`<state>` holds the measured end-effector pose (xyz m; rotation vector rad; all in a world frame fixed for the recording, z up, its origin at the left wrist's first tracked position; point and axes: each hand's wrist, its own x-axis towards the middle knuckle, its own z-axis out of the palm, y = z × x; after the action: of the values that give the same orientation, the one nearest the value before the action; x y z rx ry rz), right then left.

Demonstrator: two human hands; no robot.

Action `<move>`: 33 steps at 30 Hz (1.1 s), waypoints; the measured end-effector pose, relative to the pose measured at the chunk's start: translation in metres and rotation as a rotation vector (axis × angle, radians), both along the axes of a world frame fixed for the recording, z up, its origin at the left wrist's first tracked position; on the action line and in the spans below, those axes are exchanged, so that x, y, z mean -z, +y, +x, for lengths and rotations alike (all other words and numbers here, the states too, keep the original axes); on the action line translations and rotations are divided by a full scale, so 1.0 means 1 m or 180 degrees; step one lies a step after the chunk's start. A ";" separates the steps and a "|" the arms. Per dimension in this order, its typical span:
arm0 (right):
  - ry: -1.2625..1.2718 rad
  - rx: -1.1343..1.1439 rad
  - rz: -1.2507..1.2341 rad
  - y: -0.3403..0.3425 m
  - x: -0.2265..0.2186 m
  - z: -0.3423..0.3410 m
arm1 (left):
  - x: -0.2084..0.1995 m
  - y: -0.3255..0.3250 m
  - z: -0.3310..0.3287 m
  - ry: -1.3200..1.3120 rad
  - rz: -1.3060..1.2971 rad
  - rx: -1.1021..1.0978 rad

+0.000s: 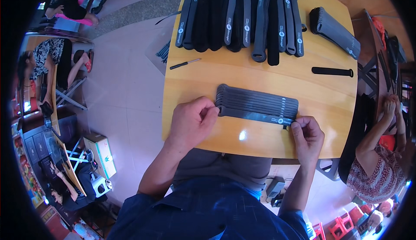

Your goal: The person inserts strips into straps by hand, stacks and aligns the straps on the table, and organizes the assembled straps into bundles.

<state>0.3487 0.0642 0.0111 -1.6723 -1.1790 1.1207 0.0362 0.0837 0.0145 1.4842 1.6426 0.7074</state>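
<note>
"Wooden table [260, 143] from where I stand. What's on it?"

"Fanned stack of grey straps [258, 103], toward the near edge. Left hand [190, 123] pinching its left end, right hand [309, 137] its right corner."

"Around it?"

"Screwdriver [185, 64] beyond, leftward; lone black strap [332, 71] rightward; strap row [246, 16] farthest."

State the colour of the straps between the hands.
The straps are dark grey, clearest in the head view.

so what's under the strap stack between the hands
Yellow tabletop shows around the stack; a small black tab pokes out by the right hand. What's directly beneath is covered.
</note>
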 end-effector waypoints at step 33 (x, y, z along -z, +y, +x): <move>-0.0116 0.0052 0.0053 0.002 0.006 -0.001 | 0.001 0.003 0.003 0.0027 0.0054 -0.0035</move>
<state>0.3477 0.0658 0.0055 -1.6933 -1.1921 1.0717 0.0394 0.0868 0.0140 1.4929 1.6562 0.7237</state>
